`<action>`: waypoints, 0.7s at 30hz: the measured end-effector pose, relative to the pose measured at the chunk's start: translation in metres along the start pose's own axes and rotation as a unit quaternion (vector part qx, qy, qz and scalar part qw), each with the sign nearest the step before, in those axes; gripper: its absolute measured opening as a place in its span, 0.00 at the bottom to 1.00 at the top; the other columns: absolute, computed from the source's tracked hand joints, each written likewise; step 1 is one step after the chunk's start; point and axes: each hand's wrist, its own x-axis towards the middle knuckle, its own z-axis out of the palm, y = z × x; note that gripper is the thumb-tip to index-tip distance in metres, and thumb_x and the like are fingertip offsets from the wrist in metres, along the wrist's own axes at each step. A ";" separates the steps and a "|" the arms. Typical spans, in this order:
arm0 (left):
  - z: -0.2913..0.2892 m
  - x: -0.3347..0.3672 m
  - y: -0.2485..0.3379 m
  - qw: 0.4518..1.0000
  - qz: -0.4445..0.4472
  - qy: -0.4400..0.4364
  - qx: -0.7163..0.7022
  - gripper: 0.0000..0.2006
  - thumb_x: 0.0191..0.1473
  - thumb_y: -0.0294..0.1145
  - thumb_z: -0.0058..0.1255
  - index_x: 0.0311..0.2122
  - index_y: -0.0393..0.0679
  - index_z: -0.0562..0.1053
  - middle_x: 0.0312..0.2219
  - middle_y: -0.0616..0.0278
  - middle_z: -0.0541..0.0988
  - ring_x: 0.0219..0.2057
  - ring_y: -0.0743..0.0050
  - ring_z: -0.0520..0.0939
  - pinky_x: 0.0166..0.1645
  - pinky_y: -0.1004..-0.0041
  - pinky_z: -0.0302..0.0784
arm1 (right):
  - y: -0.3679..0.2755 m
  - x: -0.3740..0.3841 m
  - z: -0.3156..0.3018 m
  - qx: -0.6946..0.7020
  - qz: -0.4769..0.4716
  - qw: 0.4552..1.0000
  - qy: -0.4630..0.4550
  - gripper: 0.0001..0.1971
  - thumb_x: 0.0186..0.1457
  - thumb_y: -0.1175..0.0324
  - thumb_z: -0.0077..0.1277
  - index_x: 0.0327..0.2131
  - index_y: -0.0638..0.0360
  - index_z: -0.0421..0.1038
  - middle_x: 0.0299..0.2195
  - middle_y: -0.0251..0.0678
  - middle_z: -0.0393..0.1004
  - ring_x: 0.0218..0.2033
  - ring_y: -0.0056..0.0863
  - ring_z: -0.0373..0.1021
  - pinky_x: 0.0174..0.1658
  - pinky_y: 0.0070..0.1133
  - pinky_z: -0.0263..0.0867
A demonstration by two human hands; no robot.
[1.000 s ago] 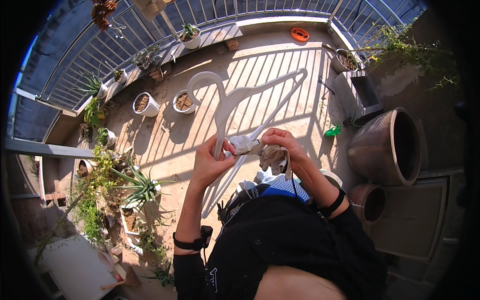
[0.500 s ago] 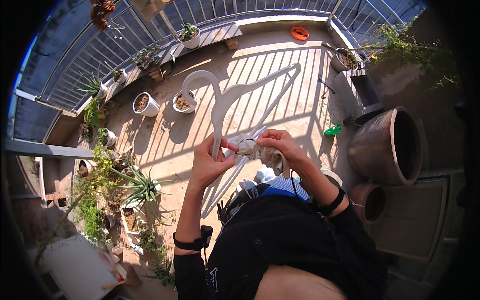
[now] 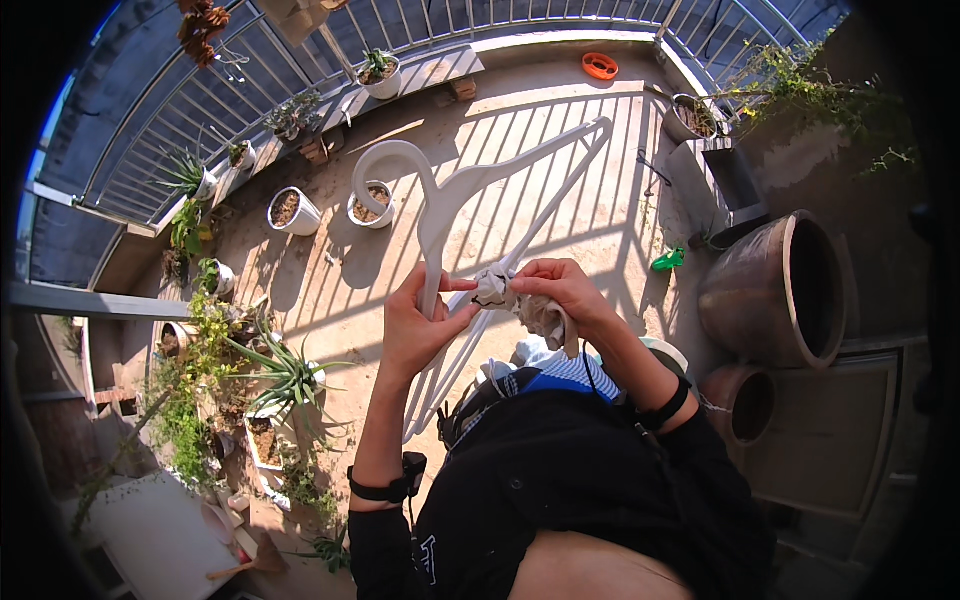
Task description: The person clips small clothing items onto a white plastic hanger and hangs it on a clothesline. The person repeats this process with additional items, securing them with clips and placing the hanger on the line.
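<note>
A white plastic clothes hanger (image 3: 470,185), its hook up and to the left, leans across my left hand (image 3: 412,325). The fingers of that hand are closed around the hanger's neck, and their tips reach the crumpled fabric beside it. My right hand (image 3: 562,292) pinches this small beige cloth item (image 3: 543,320), bunched up; its kind is hard to make out. One end of the fabric lies between both hands, the other hangs below my right fingers. Below them, blue, white and striped laundry (image 3: 565,380) shows in front of my body, partly hidden by my black top.
Potted plants (image 3: 285,375) line the left side, with two white pots of soil (image 3: 293,211) farther off. Large brown clay jars (image 3: 772,290) stand at the right. A metal railing (image 3: 450,25) runs along the far edge. A green object (image 3: 667,260) lies on the floor.
The hanger has tilted slightly, its hook moving a little left and its far end slightly up and right. Both hands keep their grips, with small finger shifts at the cloth.
</note>
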 end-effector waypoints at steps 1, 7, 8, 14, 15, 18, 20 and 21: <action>0.000 0.000 0.001 1.000 0.006 0.000 0.006 0.18 0.41 0.24 0.66 0.33 0.42 0.67 0.31 0.63 0.83 0.16 0.96 0.64 0.20 0.86 0.59 | 0.000 0.000 0.000 -0.001 -0.003 1.000 -0.003 0.07 0.54 0.69 0.60 0.31 0.62 0.76 0.25 0.29 0.76 0.23 0.14 0.70 0.26 0.14 0.65; 0.005 0.000 0.008 0.997 -0.003 0.003 0.077 0.18 0.40 0.27 0.68 0.33 0.41 0.69 0.26 0.66 0.81 0.16 0.94 0.66 0.21 0.84 0.61 | 0.003 0.001 0.004 0.017 -0.019 1.000 0.000 0.07 0.54 0.69 0.60 0.32 0.63 0.76 0.26 0.29 0.76 0.24 0.14 0.70 0.27 0.15 0.65; 0.007 0.000 0.008 0.996 -0.005 0.013 0.086 0.17 0.40 0.28 0.67 0.33 0.41 0.69 0.25 0.66 0.81 0.16 0.93 0.67 0.20 0.84 0.61 | 0.003 0.002 0.004 0.021 -0.022 1.000 0.008 0.07 0.54 0.69 0.59 0.32 0.63 0.76 0.26 0.29 0.76 0.24 0.14 0.70 0.27 0.15 0.65; 0.005 0.000 0.006 0.993 -0.022 0.030 0.109 0.15 0.39 0.27 0.63 0.33 0.41 0.70 0.23 0.65 0.81 0.15 0.90 0.69 0.21 0.82 0.64 | 0.003 0.005 -0.002 0.017 -0.023 0.999 0.020 0.09 0.55 0.67 0.59 0.34 0.63 0.77 0.24 0.28 0.75 0.23 0.13 0.69 0.25 0.13 0.64; 0.004 -0.001 0.005 0.994 -0.024 0.027 0.102 0.15 0.39 0.27 0.63 0.33 0.41 0.70 0.23 0.65 0.80 0.15 0.89 0.69 0.21 0.82 0.64 | 0.003 0.005 -0.002 0.015 -0.019 0.999 0.037 0.10 0.55 0.67 0.59 0.35 0.64 0.77 0.24 0.27 0.75 0.23 0.13 0.69 0.25 0.13 0.63; -0.001 0.001 0.000 0.997 -0.029 0.017 0.065 0.17 0.38 0.26 0.64 0.33 0.41 0.69 0.23 0.66 0.79 0.16 0.91 0.68 0.22 0.84 0.63 | 0.002 0.005 -0.004 -0.022 -0.013 1.000 0.014 0.10 0.55 0.68 0.60 0.38 0.63 0.77 0.25 0.29 0.76 0.23 0.12 0.69 0.26 0.13 0.63; -0.004 0.003 -0.004 0.999 -0.034 0.027 0.017 0.18 0.38 0.25 0.65 0.34 0.42 0.68 0.23 0.66 0.78 0.16 0.93 0.67 0.22 0.86 0.62 | 0.002 0.004 -0.005 -0.058 -0.021 0.998 -0.003 0.12 0.54 0.69 0.60 0.41 0.63 0.77 0.25 0.29 0.77 0.23 0.12 0.69 0.26 0.13 0.64; -0.006 0.003 -0.005 0.999 -0.039 0.028 -0.016 0.19 0.37 0.24 0.66 0.34 0.42 0.68 0.23 0.67 0.78 0.17 0.94 0.67 0.23 0.87 0.62 | 0.003 0.003 -0.004 -0.082 -0.031 0.996 -0.013 0.13 0.54 0.70 0.60 0.43 0.63 0.76 0.25 0.30 0.77 0.23 0.12 0.69 0.26 0.14 0.64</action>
